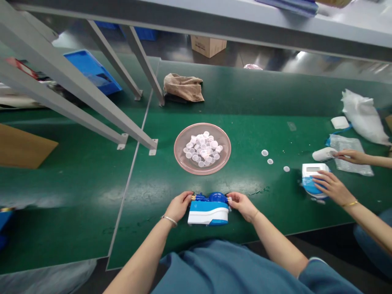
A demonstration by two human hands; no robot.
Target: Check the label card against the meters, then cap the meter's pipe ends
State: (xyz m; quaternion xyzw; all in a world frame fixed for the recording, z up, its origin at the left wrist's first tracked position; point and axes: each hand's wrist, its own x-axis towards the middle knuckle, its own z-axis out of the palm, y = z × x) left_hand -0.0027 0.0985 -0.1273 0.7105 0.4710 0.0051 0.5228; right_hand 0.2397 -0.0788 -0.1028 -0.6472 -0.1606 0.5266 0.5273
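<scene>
Looking like a factory assembly line: long green-matted workbench running under a grey steel frame, blue parts bins sitting at the far left, a pink bowl brimming with identical white caps, a co-worker's hands working on a second blue-and-white meter alongside.

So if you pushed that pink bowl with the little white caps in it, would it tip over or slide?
The pink bowl is wide and shallow and sits flat on the green table, so it would probably slide, not tip. It looks like thin plastic, so likely light. The white caps lie loose in a heap; a hard shove might scatter them.
</scene>
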